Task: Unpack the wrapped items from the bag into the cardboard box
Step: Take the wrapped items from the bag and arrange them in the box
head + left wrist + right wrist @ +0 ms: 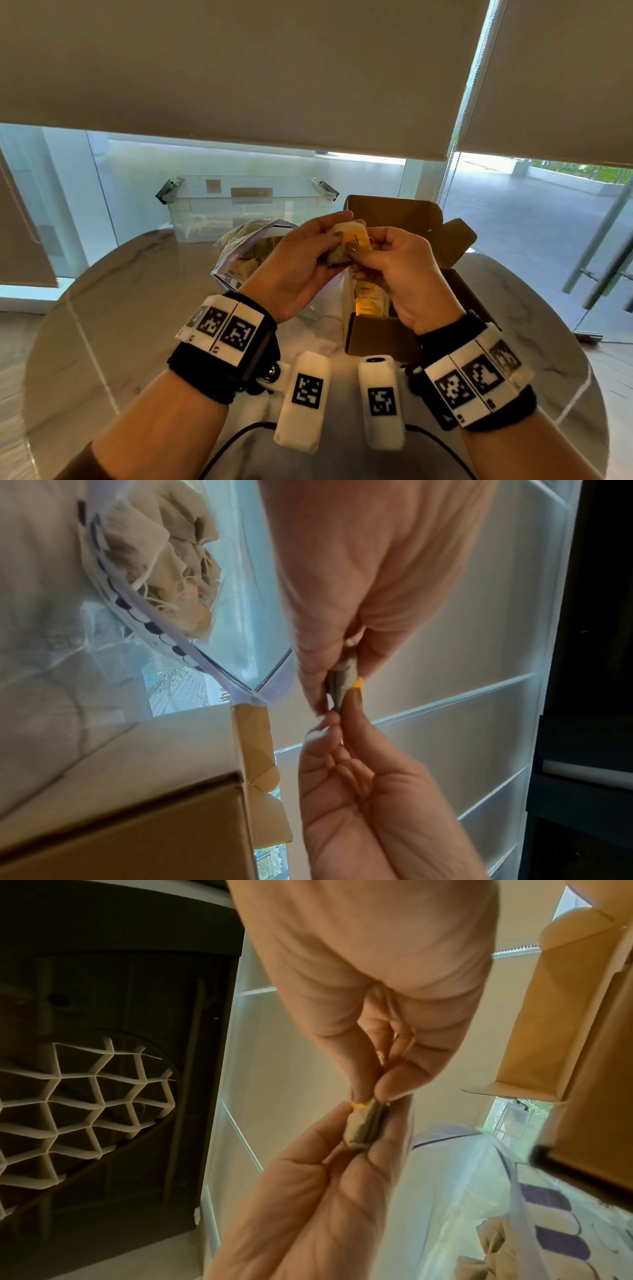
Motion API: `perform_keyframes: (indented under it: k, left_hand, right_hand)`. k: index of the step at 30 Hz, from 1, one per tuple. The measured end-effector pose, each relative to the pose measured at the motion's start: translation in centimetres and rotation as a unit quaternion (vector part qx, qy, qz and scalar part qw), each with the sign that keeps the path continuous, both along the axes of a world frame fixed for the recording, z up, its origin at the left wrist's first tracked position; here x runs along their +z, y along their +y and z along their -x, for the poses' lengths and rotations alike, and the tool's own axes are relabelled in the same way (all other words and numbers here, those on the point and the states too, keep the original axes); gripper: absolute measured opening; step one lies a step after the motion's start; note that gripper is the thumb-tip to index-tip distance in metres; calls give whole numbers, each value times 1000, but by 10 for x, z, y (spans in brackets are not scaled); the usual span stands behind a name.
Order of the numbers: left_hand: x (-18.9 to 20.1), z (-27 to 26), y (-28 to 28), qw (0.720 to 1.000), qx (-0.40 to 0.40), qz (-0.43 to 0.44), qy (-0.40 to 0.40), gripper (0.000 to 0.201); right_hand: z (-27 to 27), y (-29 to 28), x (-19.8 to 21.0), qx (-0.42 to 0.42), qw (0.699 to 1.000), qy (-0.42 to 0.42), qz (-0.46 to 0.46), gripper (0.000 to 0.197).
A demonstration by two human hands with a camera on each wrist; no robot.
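A small wrapped item (350, 242), pale paper with a yellow label, is held up between both hands above the table. My left hand (334, 241) pinches its left side and my right hand (361, 251) pinches its right side. In the left wrist view the item (346, 681) shows edge-on between the left fingers (318, 674) and right fingertips (334, 723). The clear zip bag (239, 253) with more wrapped items lies left of the hands. The open cardboard box (383, 334) stands to the right, with yellow-labelled items (365, 296) inside.
A clear plastic bin (246, 205) with clip handles sits behind the bag on the round marble table (120, 308). The box's lid flap (407, 214) stands up behind the hands. Windows with lowered blinds are beyond the table.
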State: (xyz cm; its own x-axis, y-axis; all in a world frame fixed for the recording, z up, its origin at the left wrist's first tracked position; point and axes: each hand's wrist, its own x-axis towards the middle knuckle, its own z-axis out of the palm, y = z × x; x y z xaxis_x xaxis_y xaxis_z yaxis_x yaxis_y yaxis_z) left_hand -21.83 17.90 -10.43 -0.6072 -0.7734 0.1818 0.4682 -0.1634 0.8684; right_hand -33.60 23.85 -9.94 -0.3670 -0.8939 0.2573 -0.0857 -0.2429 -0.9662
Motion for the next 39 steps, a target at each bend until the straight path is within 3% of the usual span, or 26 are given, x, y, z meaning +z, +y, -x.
perform_keyframes:
  k: [6, 12, 18, 21, 24, 26, 31, 33, 36, 39]
  left_hand:
    - [1, 1, 3, 998, 41, 21, -51, 21]
    - [-1, 1, 5, 995, 25, 27, -96, 32]
    - [-2, 1, 4, 994, 62, 39, -82, 25]
    - [-2, -1, 3, 991, 89, 57, -86, 22]
    - [1, -3, 3, 956, 142, 190, -173, 21]
    - [6, -5, 3, 927, 152, 269, -212, 28]
    - [25, -13, 2, 884, 160, 344, -274, 28]
    - [32, -11, 1, 828, 168, 418, -335, 25]
    - [36, 3, 0, 676, 91, 561, -469, 12]
    - [30, 29, -1, 533, 5, 635, -559, 20]
  right_hand:
    - [7, -2, -1, -39, 999, 7, 20, 10]
    - [11, -3, 0, -39, 998, 21, 43, 20]
    - [14, 1, 3, -63, 997, 46, 28, 12]
    - [20, 6, 8, -57, 998, -3, 5, 9]
    - [27, 15, 14, -31, 998, -50, -21, 8]
    - [33, 22, 16, -28, 998, -38, -42, 8]
    - [55, 37, 16, -62, 996, 2, -67, 13]
    - [63, 38, 14, -82, 993, 35, -82, 17]
    - [67, 36, 11, -79, 982, 105, -134, 7]
    - [65, 34, 11, -19, 969, 148, -199, 7]
